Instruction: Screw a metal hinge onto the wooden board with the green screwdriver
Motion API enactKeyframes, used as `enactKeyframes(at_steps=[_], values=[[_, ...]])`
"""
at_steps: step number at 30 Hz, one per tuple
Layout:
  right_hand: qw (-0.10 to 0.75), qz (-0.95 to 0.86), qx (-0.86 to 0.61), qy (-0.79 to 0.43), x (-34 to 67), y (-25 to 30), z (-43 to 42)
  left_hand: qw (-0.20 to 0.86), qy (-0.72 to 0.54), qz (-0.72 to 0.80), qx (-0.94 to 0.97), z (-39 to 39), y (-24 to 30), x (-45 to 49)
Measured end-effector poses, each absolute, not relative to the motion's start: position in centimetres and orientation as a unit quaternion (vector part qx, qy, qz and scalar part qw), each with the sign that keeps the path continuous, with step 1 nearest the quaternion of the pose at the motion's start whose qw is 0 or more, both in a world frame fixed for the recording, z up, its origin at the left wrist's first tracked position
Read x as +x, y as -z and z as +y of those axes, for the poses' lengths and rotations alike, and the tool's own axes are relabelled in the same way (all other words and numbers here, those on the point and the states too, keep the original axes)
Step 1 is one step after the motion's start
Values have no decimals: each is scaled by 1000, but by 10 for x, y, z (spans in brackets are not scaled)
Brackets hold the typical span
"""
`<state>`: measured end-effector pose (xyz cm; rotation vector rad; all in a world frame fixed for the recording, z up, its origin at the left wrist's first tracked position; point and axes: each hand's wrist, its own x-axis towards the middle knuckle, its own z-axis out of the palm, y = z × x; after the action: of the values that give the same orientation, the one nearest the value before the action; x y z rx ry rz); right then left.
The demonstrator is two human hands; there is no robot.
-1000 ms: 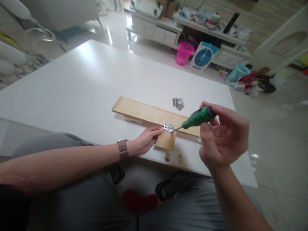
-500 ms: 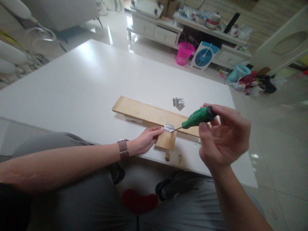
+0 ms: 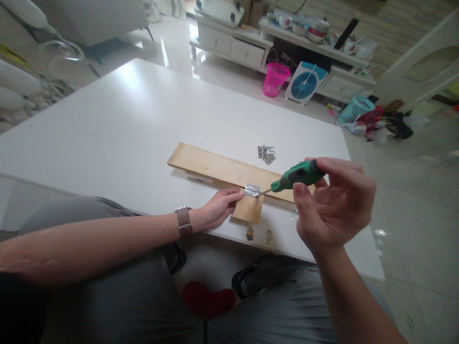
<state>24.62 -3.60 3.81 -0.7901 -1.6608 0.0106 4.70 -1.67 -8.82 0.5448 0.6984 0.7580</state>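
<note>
A metal hinge [image 3: 252,190] spans the seam between a long wooden board [image 3: 215,165] and a small wooden piece [image 3: 248,210]. My left hand [image 3: 220,206] pinches the small piece and the hinge's left end between thumb and fingers. In my right hand [image 3: 333,203] is a screwdriver [image 3: 297,175] with a green and black handle, held by the handle's end between thumb and fingers. Its shaft slants down left, and the tip meets the lower right corner of the hinge. Whether a screw sits under the tip is too small to tell.
Loose hinges and screws [image 3: 266,155] lie behind the board on the white table [image 3: 107,124]. Near the front edge are a yellow cartoon figure [image 3: 249,233] and a key [image 3: 268,236]. Beyond the table stand a pink basket [image 3: 275,80] and a blue-white fan [image 3: 305,83].
The screwdriver handle has turned about its axis, showing its dark grip patches. My right thumb and fingers have shifted slightly on it. My left hand, boards and hinge stay put.
</note>
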Motion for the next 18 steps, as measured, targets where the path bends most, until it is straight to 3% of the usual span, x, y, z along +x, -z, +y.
enactKeyframes(at_steps=[18], values=[[597, -723, -345, -44, 245, -36, -38, 832, -357, 333, 265, -17, 87, 47]])
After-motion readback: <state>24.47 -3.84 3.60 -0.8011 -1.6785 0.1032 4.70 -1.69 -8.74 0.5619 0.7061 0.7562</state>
